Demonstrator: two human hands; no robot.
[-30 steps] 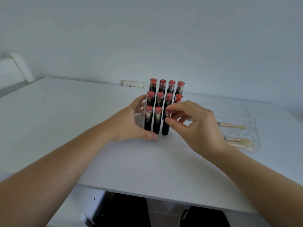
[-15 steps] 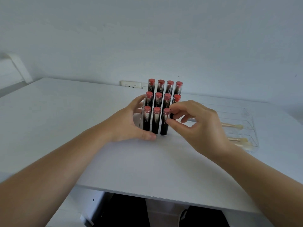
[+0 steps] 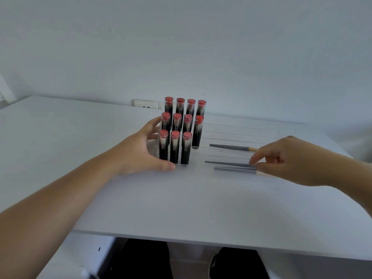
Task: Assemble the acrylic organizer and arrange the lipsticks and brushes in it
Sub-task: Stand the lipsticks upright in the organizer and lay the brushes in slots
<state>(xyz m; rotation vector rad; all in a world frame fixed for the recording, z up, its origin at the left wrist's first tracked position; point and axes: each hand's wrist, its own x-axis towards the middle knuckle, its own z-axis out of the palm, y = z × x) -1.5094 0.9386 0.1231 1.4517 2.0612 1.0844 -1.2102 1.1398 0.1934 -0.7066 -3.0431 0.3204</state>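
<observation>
So the lipsticks [image 3: 177, 133] were light, slick little tubes standing upright in the tiered acrylic holder [image 3: 155, 150], eleven of them, with the front-right slot looking empty. I'd guess that clear acrylic was stiff but slippery and a bit brittle, best held low by the side walls. Left hand [image 3: 141, 152] was doing just that, spread and cupping the holder's left side, thumb down at the front base. The brushes [image 3: 231, 165] lay flat in the clear tray [image 3: 231, 129] just right of the holder; thin and light, easiest pinched mid-handle. Right hand [image 3: 285, 158] was over their far ends, fingers loosely curled, couldn't tell if it actually pinched one
</observation>
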